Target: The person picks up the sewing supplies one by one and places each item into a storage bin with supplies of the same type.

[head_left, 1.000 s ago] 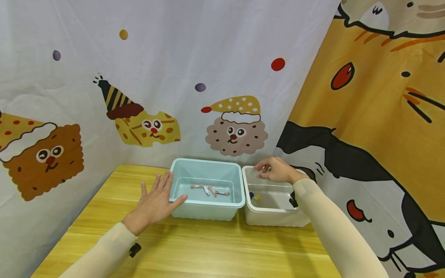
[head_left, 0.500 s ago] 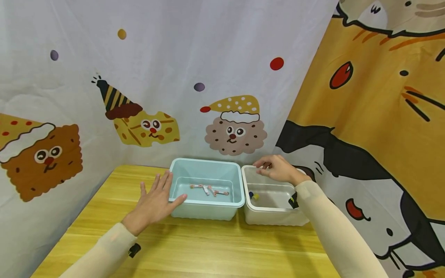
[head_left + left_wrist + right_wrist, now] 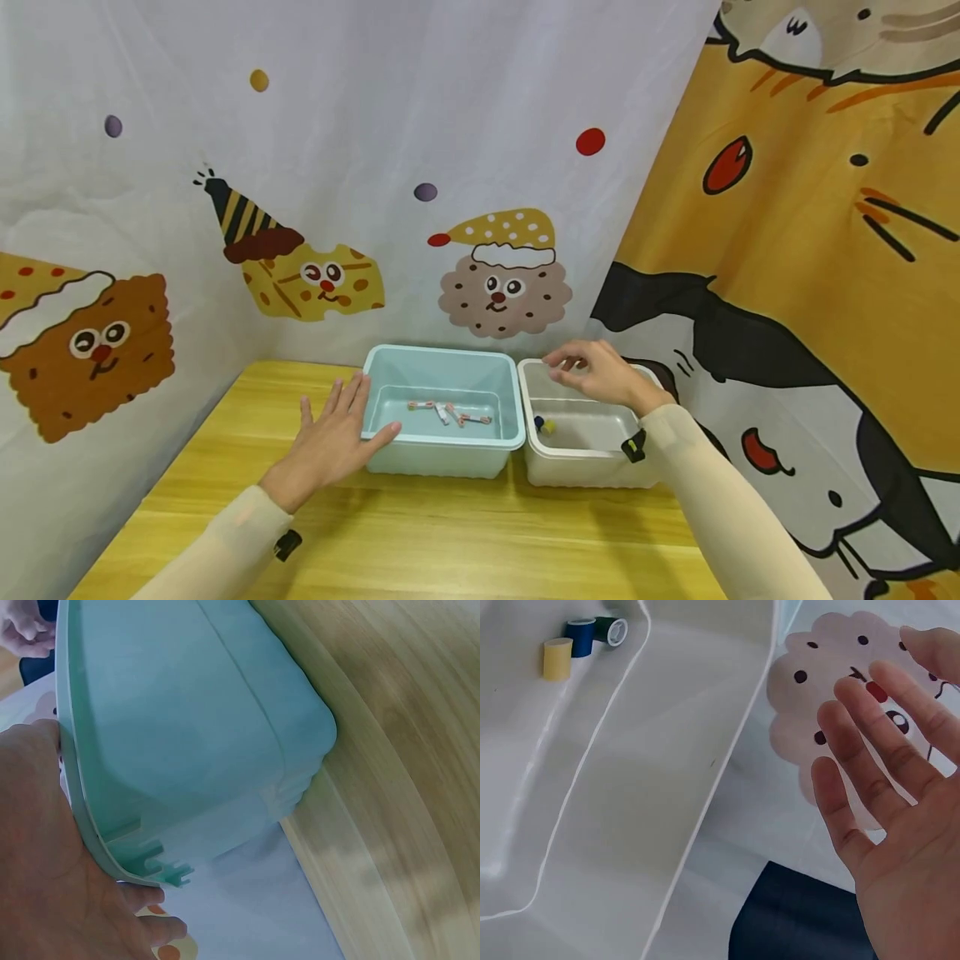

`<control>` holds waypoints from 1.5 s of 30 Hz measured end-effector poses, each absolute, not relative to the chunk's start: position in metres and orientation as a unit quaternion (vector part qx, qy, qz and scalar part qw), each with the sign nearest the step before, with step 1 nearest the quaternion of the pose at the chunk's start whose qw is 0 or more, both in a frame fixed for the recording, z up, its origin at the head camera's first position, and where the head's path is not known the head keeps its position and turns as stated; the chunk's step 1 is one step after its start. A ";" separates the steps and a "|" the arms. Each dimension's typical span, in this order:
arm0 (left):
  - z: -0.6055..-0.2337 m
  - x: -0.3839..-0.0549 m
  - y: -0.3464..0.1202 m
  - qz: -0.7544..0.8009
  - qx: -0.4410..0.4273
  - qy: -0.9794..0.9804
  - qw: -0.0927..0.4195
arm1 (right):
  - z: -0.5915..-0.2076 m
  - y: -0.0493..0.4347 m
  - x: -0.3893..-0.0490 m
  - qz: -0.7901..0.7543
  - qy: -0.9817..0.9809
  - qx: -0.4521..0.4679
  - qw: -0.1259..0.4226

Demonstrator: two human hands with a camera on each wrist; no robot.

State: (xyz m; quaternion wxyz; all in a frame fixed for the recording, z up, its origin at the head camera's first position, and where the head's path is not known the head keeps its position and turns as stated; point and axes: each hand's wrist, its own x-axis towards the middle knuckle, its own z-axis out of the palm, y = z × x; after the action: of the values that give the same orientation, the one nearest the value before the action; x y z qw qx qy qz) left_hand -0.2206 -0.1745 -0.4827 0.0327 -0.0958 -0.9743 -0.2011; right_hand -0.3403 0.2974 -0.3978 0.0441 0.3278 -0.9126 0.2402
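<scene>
My left hand [image 3: 330,446] lies with straight, spread fingers against the left rim of a light-blue plastic bin [image 3: 442,441]. In the left wrist view its palm is beside the bin's rim [image 3: 73,765]. Several slim pink-and-white pieces [image 3: 442,413] lie on that bin's floor, too small to identify. Over the back of the off-white bin [image 3: 585,469] hovers my right hand [image 3: 600,372], fingers loosely bent and holding nothing. The right wrist view shows a yellow thread spool [image 3: 557,660], a blue one [image 3: 580,637] and a dark green one [image 3: 610,631] inside the off-white bin.
Both bins stand side by side on a wooden table [image 3: 420,533], near its back edge. White cloth with cartoon prints [image 3: 330,167] hangs behind them. On the right hangs a cat-print cloth [image 3: 787,250]. Small black cameras [image 3: 633,446] sit on the wrists.
The head view has shifted slightly. Both hands stay about where they were, with the right wrist turned a little; the bins and their contents have not moved.
</scene>
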 end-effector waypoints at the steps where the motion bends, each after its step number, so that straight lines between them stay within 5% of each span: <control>1: -0.483 -0.221 -0.175 -0.201 -0.096 -0.974 0.031 | -0.398 0.297 -0.339 0.239 -0.912 0.331 0.046; 36: -0.485 -0.221 -0.174 -0.185 -0.097 -0.978 0.020 | -0.429 0.312 -0.267 0.270 -0.910 0.297 0.098; 45: -0.482 -0.224 -0.174 -0.181 -0.094 -0.979 0.013 | -0.444 0.315 -0.255 0.265 -0.905 0.298 0.148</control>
State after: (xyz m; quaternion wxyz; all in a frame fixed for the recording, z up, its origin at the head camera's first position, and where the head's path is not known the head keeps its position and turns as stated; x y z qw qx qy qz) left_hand -0.2242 -0.1738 -0.4819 0.0128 -0.0936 -0.9789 -0.1810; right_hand -0.2551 0.3150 -0.4439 0.1479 0.2982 -0.9050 0.2648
